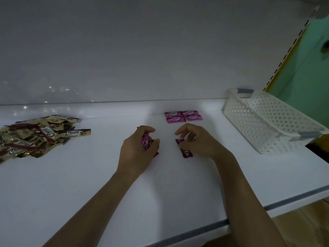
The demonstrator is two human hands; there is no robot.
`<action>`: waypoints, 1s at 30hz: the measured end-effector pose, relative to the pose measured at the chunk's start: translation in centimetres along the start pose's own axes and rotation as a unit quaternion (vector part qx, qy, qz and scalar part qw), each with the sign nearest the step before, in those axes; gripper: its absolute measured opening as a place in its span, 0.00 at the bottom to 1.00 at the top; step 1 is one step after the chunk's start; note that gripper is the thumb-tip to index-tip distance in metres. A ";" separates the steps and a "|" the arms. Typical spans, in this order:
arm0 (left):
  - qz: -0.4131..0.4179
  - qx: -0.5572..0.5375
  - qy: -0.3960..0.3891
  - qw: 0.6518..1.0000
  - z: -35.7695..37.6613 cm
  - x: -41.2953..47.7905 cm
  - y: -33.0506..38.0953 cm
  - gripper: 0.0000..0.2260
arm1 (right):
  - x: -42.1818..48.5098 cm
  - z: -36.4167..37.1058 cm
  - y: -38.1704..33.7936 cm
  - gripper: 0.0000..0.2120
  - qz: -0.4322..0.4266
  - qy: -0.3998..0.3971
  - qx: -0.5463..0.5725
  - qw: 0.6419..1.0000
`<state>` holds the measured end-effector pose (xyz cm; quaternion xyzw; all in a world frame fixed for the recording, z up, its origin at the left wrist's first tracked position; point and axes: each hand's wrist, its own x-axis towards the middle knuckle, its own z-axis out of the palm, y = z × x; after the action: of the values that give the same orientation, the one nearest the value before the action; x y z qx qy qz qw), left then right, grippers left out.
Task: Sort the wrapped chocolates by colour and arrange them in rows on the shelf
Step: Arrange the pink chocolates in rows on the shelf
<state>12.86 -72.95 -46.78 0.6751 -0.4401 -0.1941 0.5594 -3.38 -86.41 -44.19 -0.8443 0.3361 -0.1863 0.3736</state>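
On the white shelf [106, 184], the left hand [140, 148] was curled closed round a small bundle of pink chocolates [146, 142], whose wrapper ends stuck out above the knuckles and below the palm. The right hand [197, 141] was partly closed, its thumb and fingertips pinching the far end of a single pink chocolate [185, 151], while the near end of this piece appeared to rest on the shelf surface. A block of four pink chocolates [183, 116] lay flat near the back wall in two rows of two, edges touching and long axes parallel to the back edge. The block lay directly beyond the right hand, toward the wall, and the right hand was the nearer of the two. The single piece lay on a diagonal, its long axis running from far-left to near-right, so it was out of line with the laid rows. Judged from this layout, the next placement would call for a push away from the body and a turn of the piece to match the rows. A loose pile of gold chocolates [35, 136] sat well apart on the left, unsorted, which suggested an early stage of the task. A white perforated basket [263, 122] stood at the right end of the shelf.
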 end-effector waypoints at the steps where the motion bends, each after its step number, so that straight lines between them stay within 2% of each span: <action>1: 0.001 -0.003 0.002 1.000 0.0 0.0 0.0 0.09 | 0.0 0.0 0.1 0.16 -0.009 -0.024 -0.011 1.000; 3: -0.002 -0.011 0.005 1.000 0.1 0.0 0.1 0.09 | 0.1 0.2 0.2 0.14 -0.024 -0.012 -0.010 1.000; 7: -0.002 -0.017 0.017 1.000 0.1 0.0 0.2 0.09 | 0.7 1.4 0.8 0.05 0.003 0.145 -0.069 0.987; 9: -0.004 -0.025 0.017 1.000 0.1 0.0 0.4 0.08 | 0.7 1.4 0.9 0.05 0.009 0.219 -0.068 0.973; 11: -0.007 -0.031 0.015 0.999 0.1 -0.2 0.5 0.08 | 0.5 0.8 1.1 0.08 0.007 0.251 -0.060 0.966; 16: -0.004 -0.022 0.013 1.000 0.0 -0.2 0.3 0.10 | 0.1 0.7 0.8 0.21 -0.014 0.148 -0.135 0.980; 20: -0.015 -0.044 0.020 0.999 0.0 -0.2 0.4 0.10 | 0.2 1.0 0.9 0.16 -0.009 0.147 -0.217 0.965; 24: -0.021 -0.056 0.015 0.998 -0.1 -0.3 0.7 0.09 | 0.4 1.5 1.7 0.21 -0.016 0.138 -0.300 0.944; 30: -0.022 -0.058 0.016 0.998 -0.1 -0.4 0.7 0.09 | 0.6 2.2 1.2 0.19 -0.057 0.139 -0.306 0.940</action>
<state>12.44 -72.56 -46.16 0.6539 -0.4039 -0.2208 0.6004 -2.22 -86.35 -46.44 -0.9013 0.3768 -0.2106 0.0361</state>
